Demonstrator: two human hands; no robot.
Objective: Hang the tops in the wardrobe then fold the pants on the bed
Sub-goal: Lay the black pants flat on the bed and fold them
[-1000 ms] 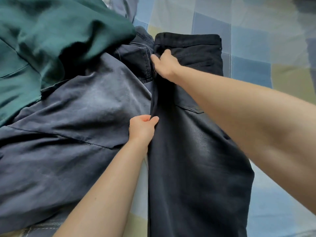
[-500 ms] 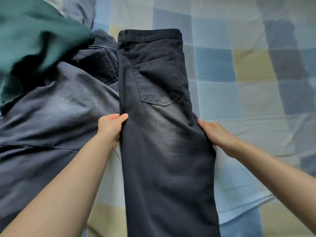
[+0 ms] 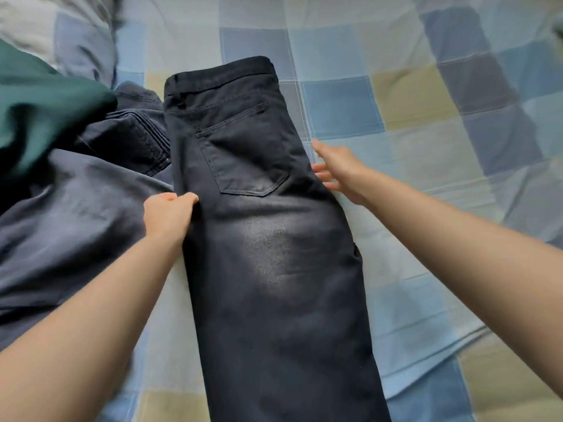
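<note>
Right hand (image 3: 341, 169) has opened beside the black pants (image 3: 268, 239); left hand (image 3: 167, 214) still grips.

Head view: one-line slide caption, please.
Left hand pinches black pants on checked bedspread; right hand open beside them.

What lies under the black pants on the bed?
The black pants lie flat on the checked bedsheet, which shows all round them. Their left edge seems to overlap the navy garment. Anything directly beneath them is covered.
</note>
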